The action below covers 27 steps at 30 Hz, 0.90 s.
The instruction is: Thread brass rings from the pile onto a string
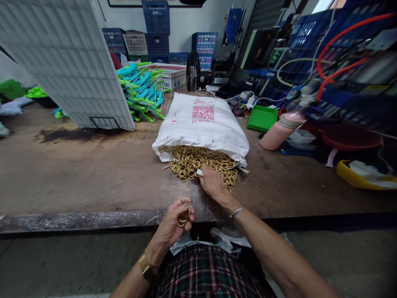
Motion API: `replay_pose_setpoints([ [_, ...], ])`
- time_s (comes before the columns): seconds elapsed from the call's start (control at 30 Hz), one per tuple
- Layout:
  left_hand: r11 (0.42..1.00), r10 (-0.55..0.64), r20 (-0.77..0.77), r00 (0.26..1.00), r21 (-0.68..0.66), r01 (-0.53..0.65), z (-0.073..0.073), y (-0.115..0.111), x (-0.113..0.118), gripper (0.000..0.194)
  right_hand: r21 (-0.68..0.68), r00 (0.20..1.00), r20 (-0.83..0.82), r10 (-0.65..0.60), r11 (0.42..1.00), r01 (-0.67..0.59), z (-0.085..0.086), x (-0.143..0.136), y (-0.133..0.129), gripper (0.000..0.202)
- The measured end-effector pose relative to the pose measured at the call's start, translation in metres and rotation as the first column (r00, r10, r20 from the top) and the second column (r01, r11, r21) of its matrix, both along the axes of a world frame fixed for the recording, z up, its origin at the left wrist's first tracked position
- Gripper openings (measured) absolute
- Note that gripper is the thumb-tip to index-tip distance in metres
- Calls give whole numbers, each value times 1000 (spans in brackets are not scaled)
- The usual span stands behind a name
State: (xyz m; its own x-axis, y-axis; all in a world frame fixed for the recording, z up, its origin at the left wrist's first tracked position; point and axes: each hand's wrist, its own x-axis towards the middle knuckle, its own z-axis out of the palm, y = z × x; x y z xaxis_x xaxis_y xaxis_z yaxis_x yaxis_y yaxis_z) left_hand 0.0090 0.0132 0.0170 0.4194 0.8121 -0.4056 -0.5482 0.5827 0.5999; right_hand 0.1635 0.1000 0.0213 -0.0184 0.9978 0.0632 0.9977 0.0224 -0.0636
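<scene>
Brass-coloured metal rings (192, 159) spill in a heap from the mouth of a white woven sack (211, 132) with red print, lying on the table. My right hand (214, 182) reaches into the front of the heap, its fingers curled down. At its fingertips shows a small white object with a dark end (200, 172); its kind is unclear. Nearer to me, just over the table's front edge, my left hand (176, 217) is curled around a few metal rings (183, 218), with its palm turned up.
A ribbed pale panel (114, 82) stands at the left, with blue and green plastic pieces (144, 91) behind it. At the right are a green tray (262, 118), a pink cylinder (279, 132) with a hose, and a yellow tray (347, 176). Crates (158, 45) are stacked at the back.
</scene>
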Motion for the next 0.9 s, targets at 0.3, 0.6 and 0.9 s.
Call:
replay_pose_setpoints([
  [0.3,994,53,130,990,-98,-41,-7,4,-7,21,-50,997,66,33,998,-30,-3,-6,-1,23],
  [0.6,999,27,-69,997,42,-24,-8,14,-2,31,-24,993,-106,57,998,-60,-3,4,-16,19],
  [0.9,762,305,-636,709,610,219,-7,25,9,20,-116,613,-790,-23,987,-113,-17,7,-25,10],
])
